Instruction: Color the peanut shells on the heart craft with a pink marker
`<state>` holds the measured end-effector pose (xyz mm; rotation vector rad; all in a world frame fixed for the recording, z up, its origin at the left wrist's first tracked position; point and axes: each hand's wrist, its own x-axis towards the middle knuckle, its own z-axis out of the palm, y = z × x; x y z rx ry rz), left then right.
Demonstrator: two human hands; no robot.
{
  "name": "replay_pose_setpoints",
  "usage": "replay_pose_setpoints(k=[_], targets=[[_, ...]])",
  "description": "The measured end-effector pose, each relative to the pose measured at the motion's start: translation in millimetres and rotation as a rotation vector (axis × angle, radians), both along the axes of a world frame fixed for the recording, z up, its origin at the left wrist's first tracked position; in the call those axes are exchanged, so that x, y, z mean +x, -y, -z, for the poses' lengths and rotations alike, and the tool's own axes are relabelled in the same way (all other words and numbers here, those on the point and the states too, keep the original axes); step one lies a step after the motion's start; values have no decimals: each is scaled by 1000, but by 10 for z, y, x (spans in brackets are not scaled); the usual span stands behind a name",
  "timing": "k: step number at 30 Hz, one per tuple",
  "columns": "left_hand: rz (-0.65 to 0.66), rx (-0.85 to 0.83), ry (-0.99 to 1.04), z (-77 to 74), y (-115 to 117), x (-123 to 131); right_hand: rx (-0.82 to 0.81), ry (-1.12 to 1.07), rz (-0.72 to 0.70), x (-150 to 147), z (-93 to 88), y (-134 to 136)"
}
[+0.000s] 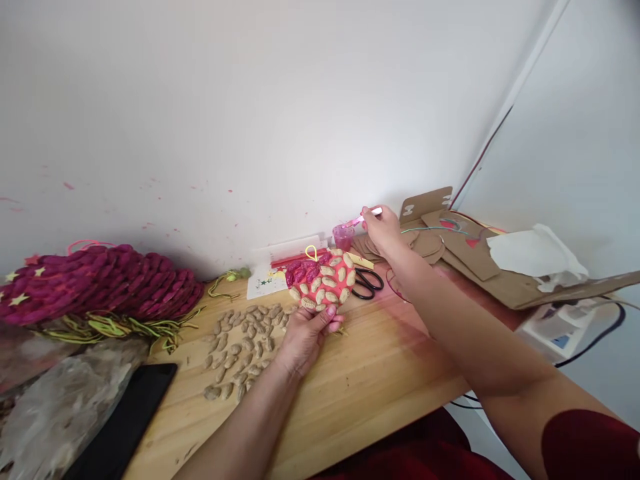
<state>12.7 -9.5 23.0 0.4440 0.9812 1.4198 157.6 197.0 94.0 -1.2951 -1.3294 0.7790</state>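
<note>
Where the desk (320,427) is nearest me: a flat black thing (133,413) lies on the left side, and I can see no name on it.
Loose peanuts (247,343): they are spread out just left of the left hand, not in its way.
Left hand (305,333): its fingers are closed in a pinch on the low edge of the peanut disc, thumb on the front. I would keep the pinch at the edge so the fingers stay off wet paint.
Peanut disc (327,281): held up over the middle of the desk, with a yellow loop at its top. Some nuts on its upper left are dark pink; most are plain. I think small dabs would get into the gaps best.
Star sheet (267,285): it lies behind the loose peanuts. I see little stars, but any words are too small to read.
Pink cup (343,238): near the wall, with no label that I can read.
Brush (356,220): its tip is at the cup's mouth. I would wipe it on the rim so it won't drip.
Right hand (383,230): its fingers are closed around the brush handle.
Wall (300,120): pink spots, no writing.
</note>
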Motion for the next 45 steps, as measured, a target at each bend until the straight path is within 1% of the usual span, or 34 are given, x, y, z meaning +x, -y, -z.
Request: replay_pose_setpoints(k=[3, 8, 11, 15, 21, 28, 32, 35, 40, 45], targets=[[59, 6, 3, 21, 3, 7, 44, 258, 38, -64, -2, -193], [80, 10, -26, 73, -12, -9, 0, 598, -8, -225, 150, -312], [87, 10, -33, 84, -16, -16, -16, 725, -25, -269, 221, -333], [94, 21, -48, 83, -14, -18, -6, 818, -30, -257, 225, -348], [95, 55, -60, 84, -26, -14, 38, 893, -62, -254, 167, -354], [72, 72, -99, 104, -45, -20, 52, 965, -141, -291, 144, -358], [38, 90, -123, 105, -48, -20, 45, 976, -142, -296, 145, -351], [20, 114, -154, 124, -52, -30, 48, 952, -118, -279, 146, -332], [27, 149, -219, 152, -52, -58, 49, 870, -77, -217, 137, -269], [-17, 136, -237, 136, -54, -54, 65, 730, -8, -111, 137, -202]])
